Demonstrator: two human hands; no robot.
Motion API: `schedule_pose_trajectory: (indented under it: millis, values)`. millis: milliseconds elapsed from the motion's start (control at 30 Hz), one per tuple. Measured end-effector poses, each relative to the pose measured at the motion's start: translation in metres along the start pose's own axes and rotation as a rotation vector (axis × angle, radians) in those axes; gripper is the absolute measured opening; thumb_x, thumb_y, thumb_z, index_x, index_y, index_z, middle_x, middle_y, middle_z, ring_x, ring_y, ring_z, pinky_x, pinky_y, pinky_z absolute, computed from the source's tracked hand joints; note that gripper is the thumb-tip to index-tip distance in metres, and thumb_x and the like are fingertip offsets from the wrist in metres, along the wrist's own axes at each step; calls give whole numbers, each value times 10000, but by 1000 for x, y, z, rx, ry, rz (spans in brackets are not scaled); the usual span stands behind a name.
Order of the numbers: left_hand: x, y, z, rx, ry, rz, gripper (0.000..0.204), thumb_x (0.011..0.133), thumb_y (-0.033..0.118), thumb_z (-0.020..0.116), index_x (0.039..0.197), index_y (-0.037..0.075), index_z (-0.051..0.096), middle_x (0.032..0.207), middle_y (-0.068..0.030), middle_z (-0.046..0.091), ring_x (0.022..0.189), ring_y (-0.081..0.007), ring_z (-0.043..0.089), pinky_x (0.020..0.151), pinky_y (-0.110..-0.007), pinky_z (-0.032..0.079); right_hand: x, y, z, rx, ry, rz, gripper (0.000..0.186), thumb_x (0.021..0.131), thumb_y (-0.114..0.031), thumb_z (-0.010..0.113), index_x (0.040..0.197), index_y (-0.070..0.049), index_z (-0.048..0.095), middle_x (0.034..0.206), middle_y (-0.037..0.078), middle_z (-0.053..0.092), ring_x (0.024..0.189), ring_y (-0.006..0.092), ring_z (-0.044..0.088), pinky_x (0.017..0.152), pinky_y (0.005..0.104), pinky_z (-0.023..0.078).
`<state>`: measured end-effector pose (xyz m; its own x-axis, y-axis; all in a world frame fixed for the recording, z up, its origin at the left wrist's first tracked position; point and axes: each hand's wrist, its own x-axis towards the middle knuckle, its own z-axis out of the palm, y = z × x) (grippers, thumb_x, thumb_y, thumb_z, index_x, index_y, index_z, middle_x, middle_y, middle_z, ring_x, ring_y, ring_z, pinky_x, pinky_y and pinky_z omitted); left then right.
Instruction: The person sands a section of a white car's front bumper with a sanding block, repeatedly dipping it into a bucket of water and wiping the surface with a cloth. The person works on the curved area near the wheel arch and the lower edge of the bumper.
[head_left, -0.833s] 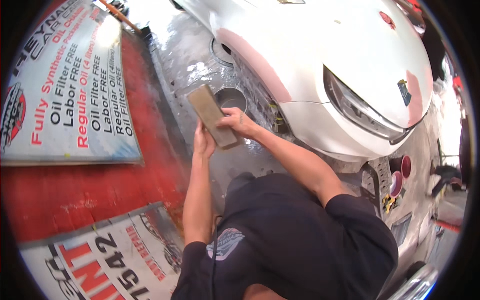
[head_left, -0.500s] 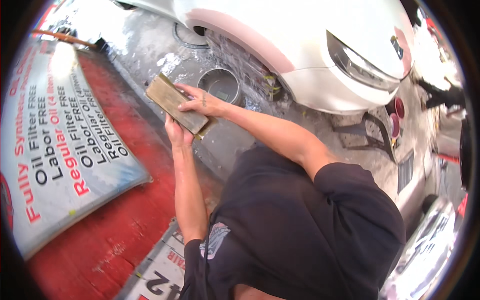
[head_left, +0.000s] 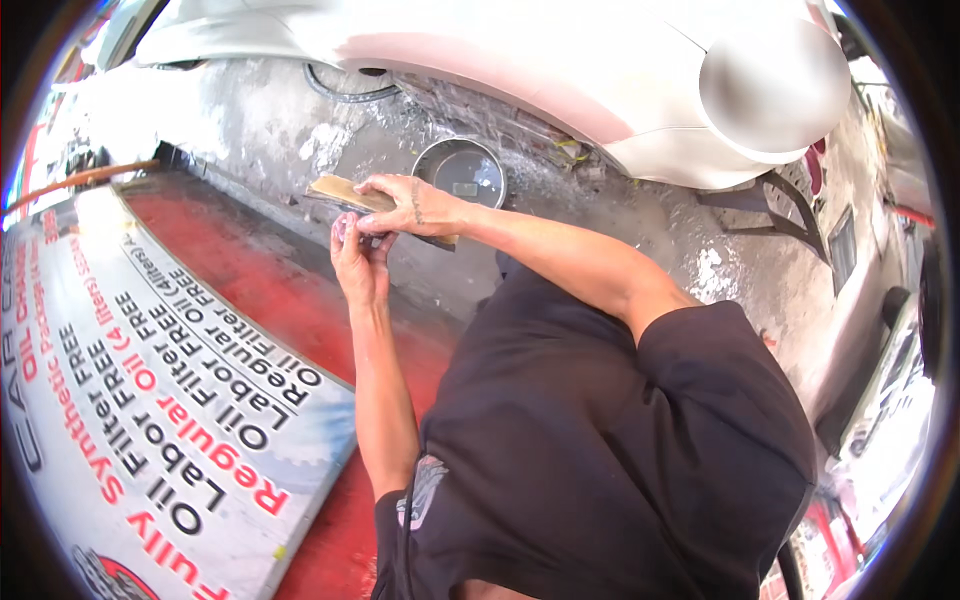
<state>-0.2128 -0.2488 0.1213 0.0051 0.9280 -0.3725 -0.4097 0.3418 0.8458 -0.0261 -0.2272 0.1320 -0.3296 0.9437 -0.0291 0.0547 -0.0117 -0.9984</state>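
Note:
My right hand [head_left: 410, 205] is closed on a flat tan block [head_left: 332, 192], which is tilted edge-on with a darker sheet along it. My left hand [head_left: 360, 258] is just below, fingers bent together at the block's near side; a small pinkish bit shows at its fingertips, too small to name. Beyond both hands a round metal bucket [head_left: 458, 160] with murky liquid and a small pale piece inside rests on the wet floor. Above it is the side of a white car [head_left: 550, 60] with pink patches along the wheel arch.
A printed signboard [head_left: 120, 400] lies over a red surface [head_left: 230, 255] at left, near an orange pole [head_left: 85, 178]. A ring-shaped hose [head_left: 340, 92] is by the car, a dark trim piece [head_left: 790, 215] at right, and a grey slab [head_left: 840, 250] beside it.
The block has turned from face-up to edge-on in my hands, and my left fingers have shifted upward onto its near side. My view has swung, moving the car higher in it.

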Motion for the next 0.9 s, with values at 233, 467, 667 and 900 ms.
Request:
schedule_pose_trajectory:
  millis: [233, 467, 667, 900]
  values:
    - [68, 7, 30, 86, -150, -127, 147, 1039, 217, 624, 1140, 111, 607, 1053, -60, 679, 935, -218, 702, 830, -471, 617, 28, 22, -57, 267, 110, 19, 573, 848, -237, 822, 1330, -10, 609, 1240, 127, 688, 1162, 214, 632, 1028, 376, 483]
    - [142, 19, 80, 107, -334, -237, 217, 995, 139, 630, 1188, 40, 629, 1034, -97, 700, 957, -244, 711, 849, -447, 610, 2, 22, -90, 356, 448, 74, 600, 868, -134, 802, 1393, 9, 549, 1329, 146, 630, 1253, 233, 594, 1042, 373, 501]
    - [188, 61, 143, 418, -723, -211, 301, 985, 177, 709, 1204, -29, 686, 1081, -78, 713, 943, -138, 668, 817, -310, 552, 39, -26, -74, -174, 934, 47, 605, 836, -123, 821, 1384, -21, 585, 1316, 179, 628, 1244, 281, 598, 1080, 401, 465]
    - [235, 101, 180, 448, -1038, -202, 269, 956, 191, 758, 1116, -23, 731, 916, -5, 704, 778, -67, 600, 685, -241, 485, 89, -63, -34, -569, 1198, 220, 709, 819, -186, 832, 1458, -52, 555, 1546, 270, 455, 1409, 441, 456, 1177, 473, 375]
